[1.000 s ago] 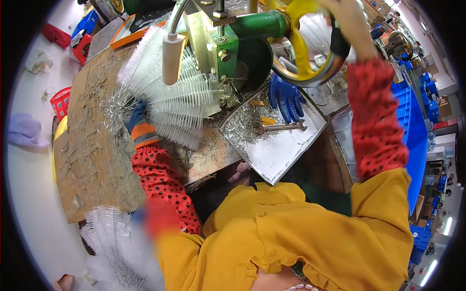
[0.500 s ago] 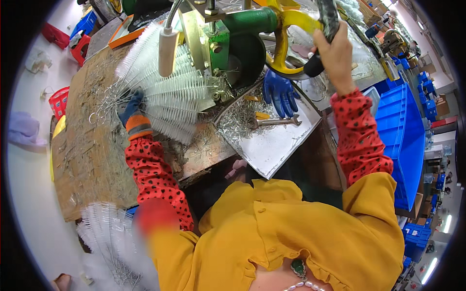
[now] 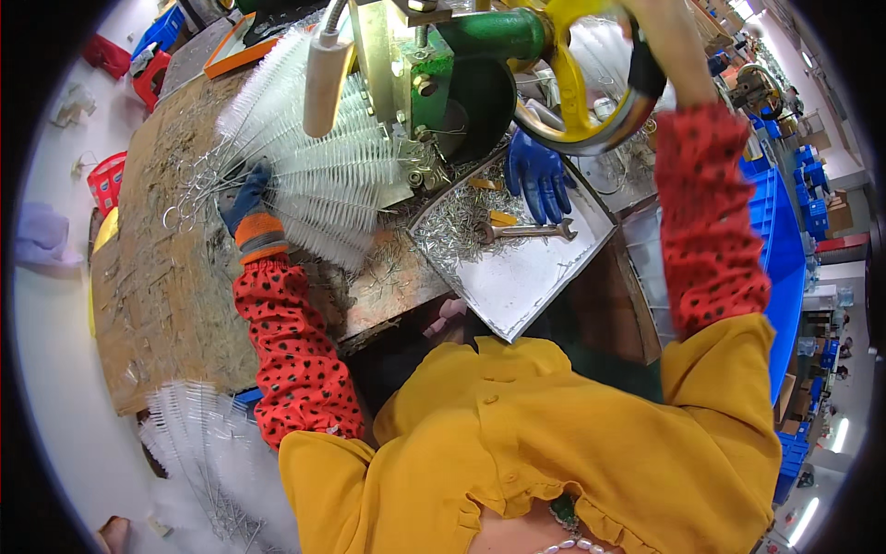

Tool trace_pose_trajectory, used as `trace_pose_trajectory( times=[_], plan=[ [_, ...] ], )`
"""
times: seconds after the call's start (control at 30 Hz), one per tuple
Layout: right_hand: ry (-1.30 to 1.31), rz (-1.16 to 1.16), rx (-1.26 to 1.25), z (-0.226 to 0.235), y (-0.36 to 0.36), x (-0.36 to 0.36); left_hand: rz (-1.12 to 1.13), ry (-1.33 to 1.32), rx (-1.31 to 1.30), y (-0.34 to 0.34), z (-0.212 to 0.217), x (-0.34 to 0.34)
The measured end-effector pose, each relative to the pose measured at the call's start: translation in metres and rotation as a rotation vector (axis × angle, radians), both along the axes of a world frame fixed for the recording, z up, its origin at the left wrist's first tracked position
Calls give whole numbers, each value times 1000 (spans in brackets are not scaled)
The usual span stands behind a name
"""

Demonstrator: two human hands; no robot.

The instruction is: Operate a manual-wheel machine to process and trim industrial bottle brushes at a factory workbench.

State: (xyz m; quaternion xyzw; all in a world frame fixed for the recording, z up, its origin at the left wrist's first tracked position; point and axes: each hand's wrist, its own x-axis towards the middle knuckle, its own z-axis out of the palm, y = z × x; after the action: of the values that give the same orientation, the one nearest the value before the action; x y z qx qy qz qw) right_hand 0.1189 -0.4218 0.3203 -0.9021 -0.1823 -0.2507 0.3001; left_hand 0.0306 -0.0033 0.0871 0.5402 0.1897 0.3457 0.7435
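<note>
White bottle brushes lie fanned across the far left of the workbench, their wire handles under the gloved left hand – its fingers' closure cannot be told – while the right hand grips the yellow handwheel far right.

Your gloved left hand lies flat, well left of the yellow wheel; your right hand grips its rim, arm raised.

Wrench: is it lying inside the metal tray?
Yes, the wrench lies flat inside the metal tray, beside a blue glove and loose wire scraps.
</note>
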Motion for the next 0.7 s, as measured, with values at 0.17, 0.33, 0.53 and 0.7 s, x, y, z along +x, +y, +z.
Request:
trace_pose_trajectory(
  times=[0.17, 0.33, 0.53, 0.7],
  plan=[
    [-259, -48, 690, -150, 19, -56, -43, 80, -76, 25, -26, -2],
    [-159, -32, 578, -148, 15, -53, -41, 60, -7, 19, -11, 4],
    [7, -79, 276, -75, 6, -59, 96, 94, 174, 33, -13, 20],
    [4, -44, 1, 17, 32, -37, 330, 626, 600, 106, -75, 50]
  ],
)
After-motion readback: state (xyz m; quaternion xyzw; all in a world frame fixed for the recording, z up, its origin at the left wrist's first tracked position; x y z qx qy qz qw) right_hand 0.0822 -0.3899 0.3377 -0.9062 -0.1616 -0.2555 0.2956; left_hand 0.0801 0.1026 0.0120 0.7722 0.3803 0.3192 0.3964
